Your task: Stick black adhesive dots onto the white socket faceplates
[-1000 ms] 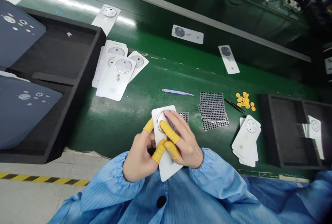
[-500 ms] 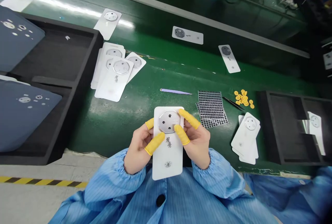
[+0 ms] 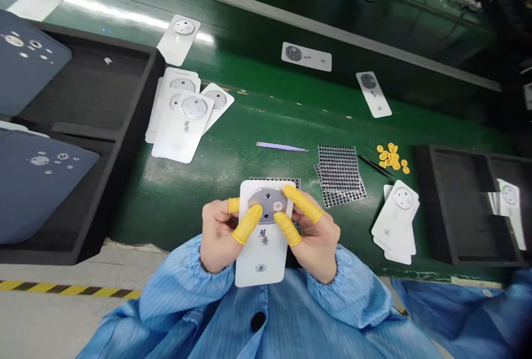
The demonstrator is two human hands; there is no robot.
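Observation:
Between both hands I hold a white phone back cover (image 3: 261,256) with an octagonal grey camera ring and dark lettering. My left hand (image 3: 222,237) grips its left edge, thumb lying on the camera ring and fingers behind. My right hand (image 3: 313,229) grips the right side, its thumb and index finger by the ring's right part. Yellow finger cots cover several fingertips. Just behind the cover, a dotted black sheet (image 3: 296,183) shows in part on the bench. Beyond it lie purple tweezers (image 3: 282,147) and more sheets of black dots (image 3: 341,176).
White covers are piled at left (image 3: 183,137) and at right (image 3: 397,218). Black trays stand at left (image 3: 137,109) and right (image 3: 461,262); the left one holds blue-grey covers (image 3: 37,193). Yellow finger cots (image 3: 390,157) lie near black tweezers (image 3: 374,166). Single covers rest on the belt (image 3: 249,65).
The held cover has shifted slightly left and tilted, and its camera ring looks darker. My left thumb has moved up onto the ring. The dotted sheet behind the cover now shows.

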